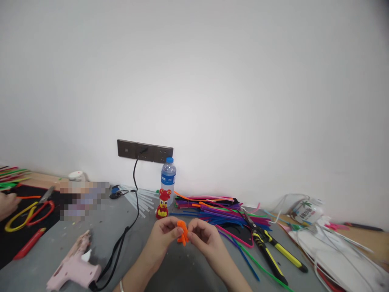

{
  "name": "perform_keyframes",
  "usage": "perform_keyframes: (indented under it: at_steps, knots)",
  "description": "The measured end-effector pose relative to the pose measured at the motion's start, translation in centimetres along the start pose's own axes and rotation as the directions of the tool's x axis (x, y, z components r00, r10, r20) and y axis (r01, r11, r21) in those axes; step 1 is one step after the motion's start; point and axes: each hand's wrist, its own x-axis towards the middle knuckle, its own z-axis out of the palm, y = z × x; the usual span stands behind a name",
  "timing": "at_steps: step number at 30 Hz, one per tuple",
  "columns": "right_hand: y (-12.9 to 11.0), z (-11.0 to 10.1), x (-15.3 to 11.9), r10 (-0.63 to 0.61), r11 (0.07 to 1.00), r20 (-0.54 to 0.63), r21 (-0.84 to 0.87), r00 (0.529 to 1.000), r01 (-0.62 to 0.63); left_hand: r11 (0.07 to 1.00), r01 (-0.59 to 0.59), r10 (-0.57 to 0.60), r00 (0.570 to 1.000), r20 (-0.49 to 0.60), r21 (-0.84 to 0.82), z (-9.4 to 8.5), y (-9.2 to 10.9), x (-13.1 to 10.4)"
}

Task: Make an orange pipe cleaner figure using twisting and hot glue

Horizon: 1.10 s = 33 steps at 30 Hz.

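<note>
Between my two hands is a small folded piece of orange pipe cleaner [182, 232]. My left hand [165, 235] pinches it from the left with thumb and forefinger. From the other side, the fingertips of my right hand [204, 238] close on its right edge. Just behind my left hand stands a red and yellow figure [163, 205] with round ears and big eyes. A water bottle [168, 180] with a blue cap rises behind the figure. Bundled pipe cleaners [209, 206] in many colours lie beyond my right hand.
Yellow-handled pliers [270, 249] lie at right, by a pink-edged phone [240, 234]. A pink glue gun [74, 265] lies front left, its black cord [136, 198] running to the wall socket [145, 151]. Scissors [32, 213], a red cutter [30, 244] and another person's hand [8, 204] are far left.
</note>
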Motion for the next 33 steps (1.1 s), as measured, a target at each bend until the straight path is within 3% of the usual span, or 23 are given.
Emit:
perform_keyframes:
  at_steps: [17, 25, 33]
  knots:
    - [0.7, 0.1, 0.1, -0.034, 0.996, 0.037, 0.088, 0.999, 0.031, 0.999, -0.031, 0.032, 0.999, -0.020, 0.026, 0.0, 0.1, -0.1]
    - [0.4, 0.8, 0.0, -0.174, 0.958, -0.073, -0.245, 0.982, 0.152, 0.996, -0.060, 0.065, 0.995, -0.079, 0.062, -0.3, -0.2, 0.0]
    - [1.0, 1.2, 0.2, -0.213, 0.939, -0.134, -0.303, 0.968, 0.164, 0.995, -0.048, 0.055, 0.995, -0.082, 0.089, -0.3, -0.3, -0.1]
